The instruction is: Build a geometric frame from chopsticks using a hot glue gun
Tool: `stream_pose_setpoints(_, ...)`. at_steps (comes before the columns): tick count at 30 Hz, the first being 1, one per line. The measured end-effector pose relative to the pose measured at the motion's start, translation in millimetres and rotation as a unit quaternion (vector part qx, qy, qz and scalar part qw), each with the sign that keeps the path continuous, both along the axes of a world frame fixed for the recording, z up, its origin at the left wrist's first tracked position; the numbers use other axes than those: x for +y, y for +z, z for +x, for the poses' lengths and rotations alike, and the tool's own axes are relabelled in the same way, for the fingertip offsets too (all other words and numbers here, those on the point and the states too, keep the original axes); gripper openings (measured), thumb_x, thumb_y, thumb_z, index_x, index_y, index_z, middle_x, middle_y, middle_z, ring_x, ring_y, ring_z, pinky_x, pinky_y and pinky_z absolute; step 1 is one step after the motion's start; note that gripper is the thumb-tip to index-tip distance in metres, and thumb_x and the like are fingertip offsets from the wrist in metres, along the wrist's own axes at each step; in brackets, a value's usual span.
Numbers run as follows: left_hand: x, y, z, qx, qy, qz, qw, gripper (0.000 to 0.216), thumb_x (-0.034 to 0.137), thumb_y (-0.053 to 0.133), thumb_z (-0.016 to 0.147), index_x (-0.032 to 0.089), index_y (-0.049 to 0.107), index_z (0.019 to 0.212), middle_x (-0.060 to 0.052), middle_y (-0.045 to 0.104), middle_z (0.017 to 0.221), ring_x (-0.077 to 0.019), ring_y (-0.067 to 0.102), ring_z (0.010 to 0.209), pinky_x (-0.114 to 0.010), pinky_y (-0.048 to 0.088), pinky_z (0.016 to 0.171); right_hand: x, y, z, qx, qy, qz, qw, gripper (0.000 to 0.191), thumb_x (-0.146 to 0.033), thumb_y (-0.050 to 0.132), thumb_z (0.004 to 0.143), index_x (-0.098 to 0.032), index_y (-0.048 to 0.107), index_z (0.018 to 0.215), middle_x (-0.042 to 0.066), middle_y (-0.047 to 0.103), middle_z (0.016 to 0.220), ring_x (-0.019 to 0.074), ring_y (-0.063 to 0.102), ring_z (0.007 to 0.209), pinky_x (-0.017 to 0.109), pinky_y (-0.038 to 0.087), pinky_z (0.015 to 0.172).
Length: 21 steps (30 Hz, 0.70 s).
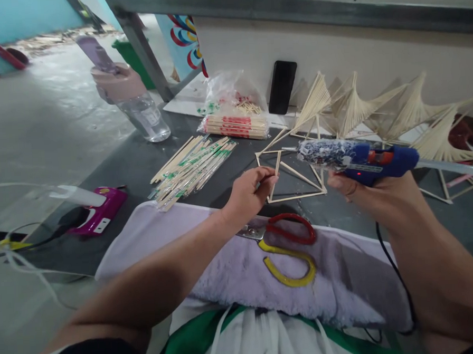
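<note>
My right hand [374, 196] is wrapped round the handle of a blue hot glue gun [382, 161], whose red light is on. Its metal nozzle points left, close to the top of a short wooden stick [278, 164]. That stick is pinched between the fingertips of my left hand [255, 189], above the left side of a stick frame [297, 197] on the dark tabletop. Fuzzy strands of dried glue coat the gun's barrel. Scissors [291, 248] with one red and one yellow handle lie below my left hand on a pale lilac cloth [225, 272].
Wrapped chopsticks [196, 171] lie to the left, with a packed bundle [236, 127] behind. A bottle [133, 98] stands at the left edge, near a magenta power adapter [99, 210]. A phone [282, 87] leans at the back; fanned stick structures [355, 107] stand right. The gun's cord [389, 259] hangs down.
</note>
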State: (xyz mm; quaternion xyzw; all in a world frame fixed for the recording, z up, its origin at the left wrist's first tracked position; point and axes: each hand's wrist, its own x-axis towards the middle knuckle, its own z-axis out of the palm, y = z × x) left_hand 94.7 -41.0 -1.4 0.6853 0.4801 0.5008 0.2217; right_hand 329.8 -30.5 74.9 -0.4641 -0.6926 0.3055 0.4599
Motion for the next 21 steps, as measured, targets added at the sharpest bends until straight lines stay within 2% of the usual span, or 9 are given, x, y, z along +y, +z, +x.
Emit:
stream_pose_setpoints(4, 0.7, -1.6, -0.4, 0.005, 0.001, 0.017, 1.000, 0.013, 0.028, 0.059, 0.093, 0.018, 0.066, 0.092, -0.005, 0.075, 0.097, -0.0132, 0.068, 0.088, -0.024, 0.051, 0.082, -0.6, 4.6, -1.6, 0.005, -0.017, -0.018, 1.000, 0.034, -0.050, 0.088, 0.061, -0.023, 0.071, 0.074, -0.001, 0.066, 0.063, 0.0142, 0.058, 0.054, 0.026, 0.048, 0.047)
stream_pose_setpoints(9, 0.8, 0.0, -1.0, 0.005, -0.002, 0.012, 1.000, 0.014, 0.029, 0.058, 0.094, 0.017, 0.065, 0.090, -0.006, 0.074, 0.096, -0.0142, 0.068, 0.088, -0.025, 0.051, 0.081, -1.3, 9.2, -4.0, -0.045, -0.033, -0.061, 0.997, 0.041, -0.055, 0.087, 0.059, -0.021, 0.070, 0.073, -0.004, 0.058, 0.054, 0.0125, 0.051, 0.047, 0.026, 0.041, 0.044)
stream_pose_setpoints(14, 0.5, 1.0, -0.3, 0.012, -0.003, 0.010, 1.000, 0.015, 0.029, 0.058, 0.094, 0.017, 0.065, 0.087, -0.007, 0.074, 0.095, -0.0147, 0.068, 0.086, -0.025, 0.051, 0.080, 2.6, 5.9, -3.7, -0.052, -0.028, -0.060, 0.996, 0.044, -0.059, 0.084, 0.061, -0.021, 0.074, 0.081, -0.003, 0.059, 0.058, 0.0115, 0.050, 0.048, 0.027, 0.043, 0.048)
stream_pose_setpoints(21, 1.7, 1.5, -0.1, 0.038, 0.023, 0.009, 0.999, 0.011, 0.024, 0.059, 0.092, 0.018, 0.068, 0.092, -0.003, 0.074, 0.088, -0.0135, 0.067, 0.081, -0.023, 0.050, 0.077, 5.7, 2.9, -4.8, -0.060, -0.071, -0.101, 0.991, 0.048, -0.059, 0.086, 0.055, -0.022, 0.077, 0.084, -0.001, 0.064, 0.065, 0.0125, 0.050, 0.051, 0.029, 0.043, 0.049)
